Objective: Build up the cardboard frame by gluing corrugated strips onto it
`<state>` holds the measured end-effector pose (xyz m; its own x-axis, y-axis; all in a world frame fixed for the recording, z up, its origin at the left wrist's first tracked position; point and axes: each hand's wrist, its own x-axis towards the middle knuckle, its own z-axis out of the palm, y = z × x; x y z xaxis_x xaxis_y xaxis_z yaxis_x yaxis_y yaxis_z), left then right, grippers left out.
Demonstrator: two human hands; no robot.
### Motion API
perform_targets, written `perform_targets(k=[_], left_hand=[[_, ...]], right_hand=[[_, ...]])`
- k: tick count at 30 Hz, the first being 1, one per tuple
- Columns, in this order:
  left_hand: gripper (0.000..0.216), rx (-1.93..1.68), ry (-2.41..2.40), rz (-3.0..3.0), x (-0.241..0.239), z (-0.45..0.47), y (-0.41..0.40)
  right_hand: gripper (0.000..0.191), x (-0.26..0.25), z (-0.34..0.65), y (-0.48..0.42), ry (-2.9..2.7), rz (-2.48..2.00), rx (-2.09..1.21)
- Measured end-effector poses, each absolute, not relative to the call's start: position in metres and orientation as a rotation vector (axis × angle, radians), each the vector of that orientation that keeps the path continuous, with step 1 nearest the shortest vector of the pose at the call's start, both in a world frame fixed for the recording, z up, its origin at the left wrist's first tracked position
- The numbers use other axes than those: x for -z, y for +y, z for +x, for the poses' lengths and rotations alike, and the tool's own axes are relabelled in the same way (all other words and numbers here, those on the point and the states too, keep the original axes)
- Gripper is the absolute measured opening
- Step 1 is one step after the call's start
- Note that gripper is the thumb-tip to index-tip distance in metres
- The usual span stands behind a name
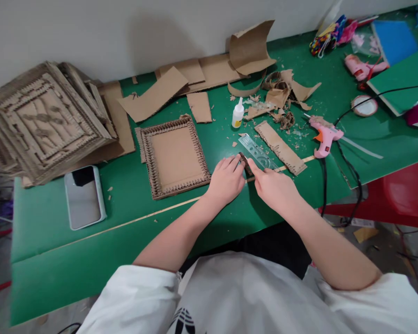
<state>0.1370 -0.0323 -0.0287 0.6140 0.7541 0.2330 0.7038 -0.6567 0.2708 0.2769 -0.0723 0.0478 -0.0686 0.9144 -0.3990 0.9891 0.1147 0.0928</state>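
A small, dark brown corrugated cardboard strip (245,163) lies on the table between my hands. My left hand (228,178) presses its fingertips on the strip's left side, fingers bent and close together. From the right, my right hand (273,185) is closed at the strip's other side, its index finger stretched along it; whatever else is in that palm is hidden. A clear green ruler (257,150) lies just beyond my fingers. To the left of my left hand is a square cardboard tray (177,157) edged with corrugated strips.
A white glue bottle (237,115), a cardboard piece (280,147) and torn scraps (280,95) lie beyond my hands. A pink glue gun (325,134) with its cord rests at right. On the left are a phone (85,197) and stacked cardboard panels (48,123).
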Motion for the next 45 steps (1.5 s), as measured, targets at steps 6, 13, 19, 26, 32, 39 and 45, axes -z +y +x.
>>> perform_targets(k=[6,13,19,26,32,39,45], left_hand=[[0.035,-0.458,1.256,2.694,0.026,0.139,-0.035],[0.042,-0.485,1.266,2.637,0.030,0.138,-0.033],[0.048,-0.386,1.244,2.697,0.028,0.138,-0.035],[0.049,-0.388,1.223,2.734,0.030,0.139,-0.037],[0.049,-0.397,1.209,2.740,0.031,0.138,-0.038],[0.049,-0.399,1.199,2.745,0.031,0.137,-0.038],[0.049,-0.408,1.203,2.752,0.032,0.137,-0.038]], right_hand=[[0.059,-0.049,0.276,-0.075,1.971,1.841,0.319],[0.058,-0.047,0.278,-0.077,1.983,1.869,0.325],[0.058,-0.045,0.275,-0.082,1.961,1.884,0.326],[0.059,-0.045,0.274,-0.094,1.928,1.889,0.324],[0.060,-0.045,0.276,-0.101,1.918,1.865,0.313],[0.060,-0.045,0.279,-0.107,1.919,1.870,0.301],[0.059,-0.048,0.283,-0.115,1.893,1.850,0.327]])
